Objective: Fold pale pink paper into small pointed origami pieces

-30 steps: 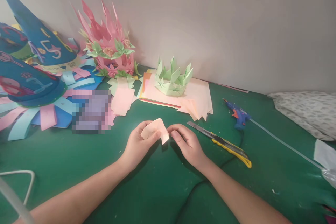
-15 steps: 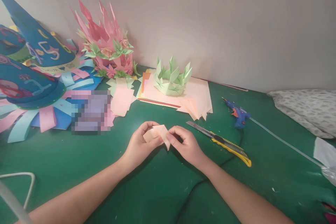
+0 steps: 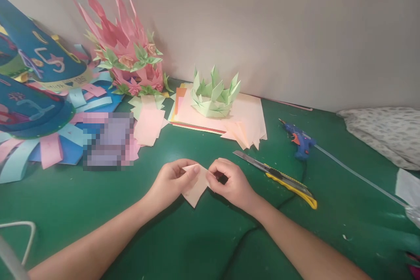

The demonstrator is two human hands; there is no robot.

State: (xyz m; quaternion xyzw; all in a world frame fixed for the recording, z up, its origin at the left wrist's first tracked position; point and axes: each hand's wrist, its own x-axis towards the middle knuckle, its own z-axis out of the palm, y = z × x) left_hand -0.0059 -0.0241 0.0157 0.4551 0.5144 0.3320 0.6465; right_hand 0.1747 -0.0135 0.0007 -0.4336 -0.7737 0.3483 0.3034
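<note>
A small pale pink piece of paper point(image 3: 194, 192), partly folded, is held between my two hands above the green table. My left hand point(image 3: 172, 181) pinches its upper left part, thumb lying on top. The right corner is gripped by the thumb and curled fingers of my right hand point(image 3: 231, 181). One corner of the paper points down towards me. Beyond the hands, a light green folded paper crown point(image 3: 215, 96) stands on a stack of coloured paper sheets point(image 3: 249, 109). Several folded pale pink pieces point(image 3: 241, 133) lie at the stack's front edge.
Right of my hands lies a yellow utility knife point(image 3: 278, 179), blade out. Behind it is a blue glue gun point(image 3: 298, 140) with a long glue stick. At left stand pink paper crowns point(image 3: 131, 57), blue cone hats point(image 3: 36, 109) and pale pink paper squares point(image 3: 149, 127).
The paper has been turned and opened out, so a flat face and a downward corner now show. My left thumb has moved up onto it. The view has shifted slightly.
</note>
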